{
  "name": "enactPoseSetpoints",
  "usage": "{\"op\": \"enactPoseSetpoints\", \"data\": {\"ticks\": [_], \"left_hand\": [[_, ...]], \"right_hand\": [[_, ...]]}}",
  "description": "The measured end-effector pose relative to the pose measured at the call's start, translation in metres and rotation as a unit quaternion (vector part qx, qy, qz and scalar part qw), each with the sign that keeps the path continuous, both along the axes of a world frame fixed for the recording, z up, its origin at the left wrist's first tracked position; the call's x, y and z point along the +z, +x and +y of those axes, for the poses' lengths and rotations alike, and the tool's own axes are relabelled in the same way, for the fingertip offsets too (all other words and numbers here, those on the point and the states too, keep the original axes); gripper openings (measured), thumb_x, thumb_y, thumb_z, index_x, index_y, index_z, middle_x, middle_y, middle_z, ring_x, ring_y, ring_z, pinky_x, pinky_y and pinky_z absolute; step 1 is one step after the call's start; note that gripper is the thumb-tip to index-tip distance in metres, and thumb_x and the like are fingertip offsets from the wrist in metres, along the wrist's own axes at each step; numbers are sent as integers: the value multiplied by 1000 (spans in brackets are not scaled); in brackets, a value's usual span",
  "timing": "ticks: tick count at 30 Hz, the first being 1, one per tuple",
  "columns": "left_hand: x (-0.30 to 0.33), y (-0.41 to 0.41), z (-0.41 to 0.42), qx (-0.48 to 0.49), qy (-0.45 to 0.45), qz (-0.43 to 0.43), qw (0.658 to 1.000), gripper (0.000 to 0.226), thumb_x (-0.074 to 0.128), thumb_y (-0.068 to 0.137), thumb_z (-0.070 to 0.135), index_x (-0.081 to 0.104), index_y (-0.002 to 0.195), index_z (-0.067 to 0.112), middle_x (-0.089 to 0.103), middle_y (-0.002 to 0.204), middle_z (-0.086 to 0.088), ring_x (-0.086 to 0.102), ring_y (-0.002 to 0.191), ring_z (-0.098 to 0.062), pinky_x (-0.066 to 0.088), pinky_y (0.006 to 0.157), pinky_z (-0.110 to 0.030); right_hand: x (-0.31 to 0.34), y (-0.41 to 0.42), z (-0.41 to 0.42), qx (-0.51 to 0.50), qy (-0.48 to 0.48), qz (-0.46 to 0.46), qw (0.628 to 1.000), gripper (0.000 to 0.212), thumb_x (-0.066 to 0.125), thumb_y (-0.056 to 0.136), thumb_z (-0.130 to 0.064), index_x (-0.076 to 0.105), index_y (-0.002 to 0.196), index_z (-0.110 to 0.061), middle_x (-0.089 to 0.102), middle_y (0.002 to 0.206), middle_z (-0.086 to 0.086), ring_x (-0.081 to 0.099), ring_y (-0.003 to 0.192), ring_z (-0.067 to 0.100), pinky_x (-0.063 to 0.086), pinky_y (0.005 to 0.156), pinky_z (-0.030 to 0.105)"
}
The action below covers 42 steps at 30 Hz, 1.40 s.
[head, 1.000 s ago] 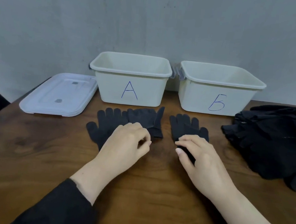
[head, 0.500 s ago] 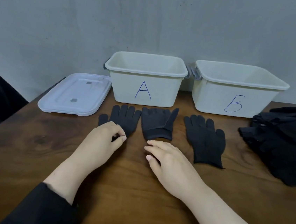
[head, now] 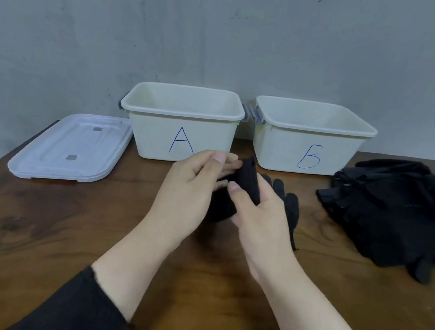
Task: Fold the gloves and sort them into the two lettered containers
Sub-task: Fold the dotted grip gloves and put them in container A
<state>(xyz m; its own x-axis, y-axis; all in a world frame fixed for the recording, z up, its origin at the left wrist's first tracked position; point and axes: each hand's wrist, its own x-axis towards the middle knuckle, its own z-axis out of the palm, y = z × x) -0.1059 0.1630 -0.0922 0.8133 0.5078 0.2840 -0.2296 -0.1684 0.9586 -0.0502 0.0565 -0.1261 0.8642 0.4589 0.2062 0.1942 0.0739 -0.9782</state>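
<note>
Both my hands hold a bunched black glove bundle (head: 245, 180) just above the table, in front of the gap between the two tubs. My left hand (head: 192, 189) grips its left side with thumb on top. My right hand (head: 257, 209) pinches its right side. Another black glove (head: 290, 210) lies flat on the wood, partly hidden behind my right hand. The cream tub marked A (head: 160, 137) stands at the back centre, the tub marked B (head: 279, 152) to its right. No glove shows in the parts of their insides that I can see.
A heap of black gloves (head: 399, 211) lies at the right edge of the wooden table (head: 43, 227). A white lid (head: 70, 149) lies flat left of tub A. A grey wall rises right behind the tubs.
Both hands have come together and lifted gloves off the table; the two left gloves no longer lie flat. The view has shifted a little to the right.
</note>
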Motion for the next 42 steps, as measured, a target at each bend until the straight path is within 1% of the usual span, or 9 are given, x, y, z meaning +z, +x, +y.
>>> {"op": "enactPoseSetpoints", "data": {"ticks": [3,6,9,12,14,18,22,28,42], "left_hand": [[-8,15,0,33,12,-36,999,29,41,106,23,69,103,18,76,92,1,72,91,-12,58,82,-29],[-38,30,3,68,145,13,987,24,46,103,29,69,103,26,72,89,10,67,88,-4,54,83,-23],[-72,38,-5,-23,418,95,903,28,46,103,29,68,120,29,66,116,16,57,107,1,41,97,-15],[-93,43,-14,-110,558,143,810,35,43,103,28,61,133,30,54,136,14,47,124,-6,30,110,-31],[-96,42,-15,-118,562,151,805,38,42,103,28,58,137,32,50,140,14,43,126,-7,27,110,-32],[-93,38,-15,-98,542,137,823,38,42,103,30,56,138,33,51,136,16,44,123,-5,29,111,-31],[-89,37,-12,-92,527,141,833,38,42,103,31,53,140,32,48,141,16,41,127,-4,30,111,-31],[-94,41,-14,-123,553,163,808,39,41,104,36,50,142,36,41,148,16,31,136,-5,23,114,-32],[-93,39,-16,-101,555,163,810,34,44,103,38,60,133,36,49,135,20,43,121,0,32,108,-28]], "right_hand": [[28,30,-29,-60,-67,-25,996,21,53,102,-25,74,101,-23,77,95,-4,73,94,18,60,87,44],[66,69,-58,-66,-166,-83,980,16,57,99,-25,72,96,-23,77,92,-5,73,88,14,59,79,33],[90,103,-68,-57,-211,-113,969,13,61,93,-23,73,90,-22,76,90,2,73,90,26,58,88,50],[102,129,-64,-63,-292,-161,941,15,60,93,-22,73,88,-18,74,85,5,71,76,15,56,70,30],[109,142,-60,-100,-306,-214,922,15,59,95,-23,71,88,-20,71,79,-1,64,63,1,47,56,17],[103,150,-59,-129,-225,-258,931,14,58,98,-22,70,92,-26,70,79,0,65,66,17,55,60,34],[33,128,-74,-38,-278,-285,917,25,63,96,-10,70,94,-34,70,95,-18,63,95,-1,47,90,15],[-67,102,-109,22,-355,-281,892,22,64,98,-23,74,117,-30,59,132,-24,49,127,-9,35,112,18],[-63,101,-120,78,-370,-343,860,26,58,101,-30,71,124,-32,55,138,-23,45,130,-6,34,112,18]]}}
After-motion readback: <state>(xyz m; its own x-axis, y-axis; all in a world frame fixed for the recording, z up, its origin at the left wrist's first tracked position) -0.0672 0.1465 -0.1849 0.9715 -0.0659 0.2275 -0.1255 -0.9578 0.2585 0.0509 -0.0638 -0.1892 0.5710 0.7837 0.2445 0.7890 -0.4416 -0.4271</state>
